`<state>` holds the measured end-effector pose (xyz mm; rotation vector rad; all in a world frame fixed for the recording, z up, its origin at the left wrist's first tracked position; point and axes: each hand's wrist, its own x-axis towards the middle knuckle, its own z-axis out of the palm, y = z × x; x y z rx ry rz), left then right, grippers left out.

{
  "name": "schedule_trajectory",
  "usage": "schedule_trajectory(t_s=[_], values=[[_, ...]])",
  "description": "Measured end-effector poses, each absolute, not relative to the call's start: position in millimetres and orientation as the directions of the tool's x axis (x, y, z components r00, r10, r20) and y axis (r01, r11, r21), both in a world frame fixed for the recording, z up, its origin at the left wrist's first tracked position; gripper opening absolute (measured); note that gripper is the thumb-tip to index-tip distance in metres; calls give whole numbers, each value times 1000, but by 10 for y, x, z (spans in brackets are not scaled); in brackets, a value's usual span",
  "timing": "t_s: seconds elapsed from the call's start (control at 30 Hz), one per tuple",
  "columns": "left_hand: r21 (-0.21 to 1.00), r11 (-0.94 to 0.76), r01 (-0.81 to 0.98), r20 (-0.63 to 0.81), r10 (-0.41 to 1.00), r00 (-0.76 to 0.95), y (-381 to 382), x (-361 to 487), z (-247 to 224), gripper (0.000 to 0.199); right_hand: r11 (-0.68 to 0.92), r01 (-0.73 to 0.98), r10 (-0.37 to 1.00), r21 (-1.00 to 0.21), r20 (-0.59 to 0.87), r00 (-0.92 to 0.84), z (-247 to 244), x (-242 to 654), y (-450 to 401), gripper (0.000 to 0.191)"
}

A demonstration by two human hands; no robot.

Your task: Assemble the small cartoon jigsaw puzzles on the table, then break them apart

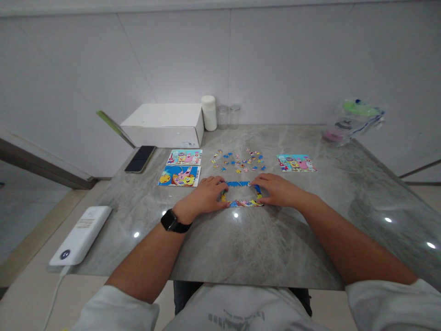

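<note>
A rectangular frame of joined puzzle pieces (241,203) lies flat on the grey table, its middle showing bare tabletop. My left hand (209,194) grips the frame's left side between thumb and fingers, a black watch on that wrist. On the opposite side my right hand (275,190) holds the frame's right edge the same way. Beyond the frame, several loose puzzle pieces (237,162) are scattered. Two cartoon picture cards, one upper (184,157) and one lower (179,176), lie to the left. Another picture card (296,163) is at the right.
The grey table (234,253) holds a white box (161,125), a white bottle (209,113), two clear jars (228,117), and a phone (140,159). A power bank (81,235) with a cable sits front left. A plastic bag (354,122) stands back right.
</note>
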<state>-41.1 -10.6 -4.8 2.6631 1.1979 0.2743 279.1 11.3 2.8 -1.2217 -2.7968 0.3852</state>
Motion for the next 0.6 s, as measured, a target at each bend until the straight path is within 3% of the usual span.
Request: schedule_trajectory(t_s=[0.4,0.6], values=[[278,-663,695,69,735,674,-73,-400,-55,49,648,719,729,-251,-69,-681,69,2761,95,60],[346,-673,654,77,715,695,-38,-401,-56,46,636,732,739,-245,-79,-669,95,2744,60,60]])
